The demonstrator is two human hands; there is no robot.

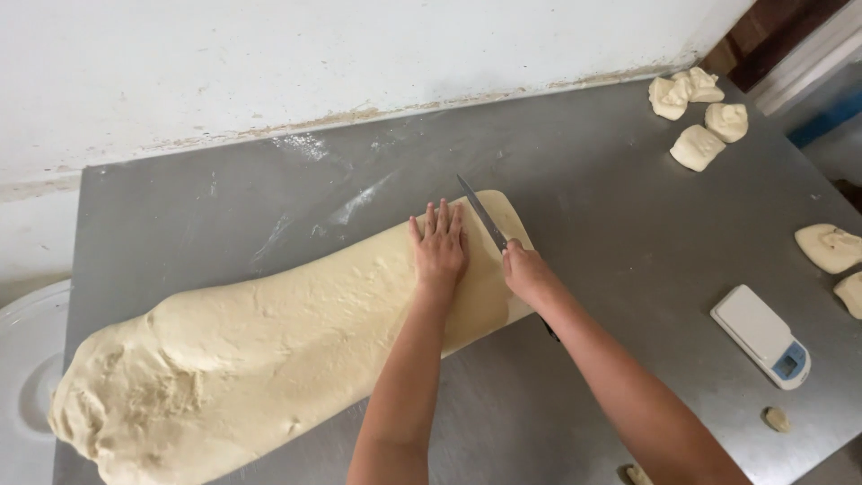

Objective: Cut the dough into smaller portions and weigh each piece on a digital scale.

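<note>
Pale dough slab point(269, 350) long, lies diag. across steel table point(628, 233), lower left to frame centre. Left hand point(439, 247) flat, fingers spread, pressing dough top nr right end. Right hand point(527, 274) closed around knife point(482, 214) handle, blade across dough end, tip toward wall. Small dough pieces point(696, 112) upper right, well apart. White scale point(761, 335) at right. White tub point(27, 377) at lower left edge.
</note>
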